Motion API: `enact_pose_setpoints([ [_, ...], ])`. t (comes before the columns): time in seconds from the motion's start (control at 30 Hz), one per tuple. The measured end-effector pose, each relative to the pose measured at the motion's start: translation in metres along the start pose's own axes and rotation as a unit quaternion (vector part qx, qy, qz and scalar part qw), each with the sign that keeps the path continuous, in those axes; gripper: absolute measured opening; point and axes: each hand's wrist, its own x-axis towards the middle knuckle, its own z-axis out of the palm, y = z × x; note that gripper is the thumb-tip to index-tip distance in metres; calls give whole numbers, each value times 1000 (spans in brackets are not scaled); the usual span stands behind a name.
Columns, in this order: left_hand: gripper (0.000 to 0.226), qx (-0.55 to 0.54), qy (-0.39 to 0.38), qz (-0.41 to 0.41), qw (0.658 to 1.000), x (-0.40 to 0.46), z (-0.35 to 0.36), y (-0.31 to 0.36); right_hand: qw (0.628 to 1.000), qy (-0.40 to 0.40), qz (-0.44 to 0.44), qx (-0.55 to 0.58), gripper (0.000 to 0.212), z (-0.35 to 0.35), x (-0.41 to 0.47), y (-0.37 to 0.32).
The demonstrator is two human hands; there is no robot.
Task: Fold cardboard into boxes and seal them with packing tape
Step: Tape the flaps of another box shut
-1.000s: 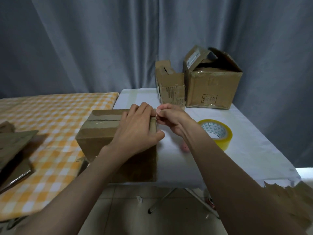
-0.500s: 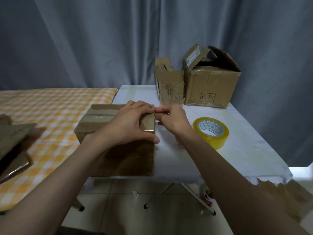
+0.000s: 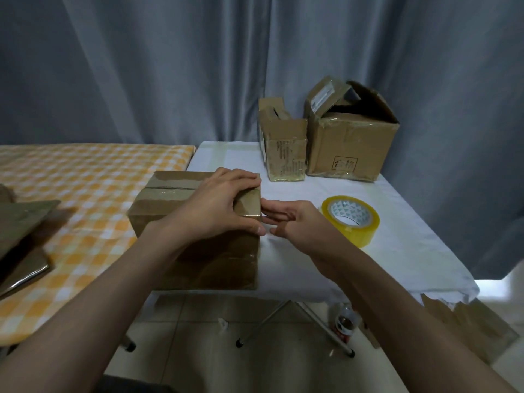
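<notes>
1. Cardboard box [image 3: 195, 222], closed, sits at the near edge where the white table [image 3: 397, 251] meets the checked table [image 3: 85, 194]; clear tape runs across its top.
2. Left hand [image 3: 215, 205] lies on the box top, right end; fingers reach over the far edge, thumb presses the near right corner. Fingers are quite straight, so it presses, not grasps.
3. Right hand [image 3: 295, 222] is just beside the box's right side; fingertips touch that side near the top edge. Fingers are relaxed, grasping nothing.
4. Tape roll [image 3: 351, 219], yellow, lies flat on the white table, right of the right hand.
5. Two open boxes [image 3: 326, 148] stand at the back, near a grey curtain [image 3: 170, 66].
6. Flat cardboard [image 3: 19, 225] lies at far left.
</notes>
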Motion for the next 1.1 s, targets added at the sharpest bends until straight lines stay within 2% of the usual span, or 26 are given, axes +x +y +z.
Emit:
enact_pose_setpoints([
  [0.13,106,6,9,6,1000,-1,1,-1,1000,8,5,-11,48,2,2,-1],
  [0.27,112,34,-7,24,999,-3,-1,1,998,60,-3,-8,27,5,3,-4],
  [0.33,110,72,-18,36,997,-5,-1,-1,994,99,-28,-33,27,8,5,-4],
  [0.47,88,177,8,59,982,-12,12,-2,972,177,-90,-123,30,25,3,0],
  [0.53,84,182,16,60,981,-12,14,-3,970,184,-96,-129,32,30,2,0],
  [0.6,86,121,-13,64,991,-9,7,-7,975,176,-80,-114,34,30,3,-1],
  [0.7,101,-38,-32,14,999,-6,-14,-27,978,183,-72,-63,40,27,3,-4],
  [0.8,88,10,11,-108,994,-5,-29,-58,981,184,-58,-13,37,29,3,-7],
  [0.87,85,36,-6,-170,985,-6,-35,-71,987,159,-37,12,37,29,6,-9],
  [0.97,78,25,7,-164,986,-9,-39,-74,990,133,-22,34,39,27,11,-14],
  [1.1,73,15,57,-161,985,-16,-52,-73,981,181,-46,55,32,19,25,-20],
])
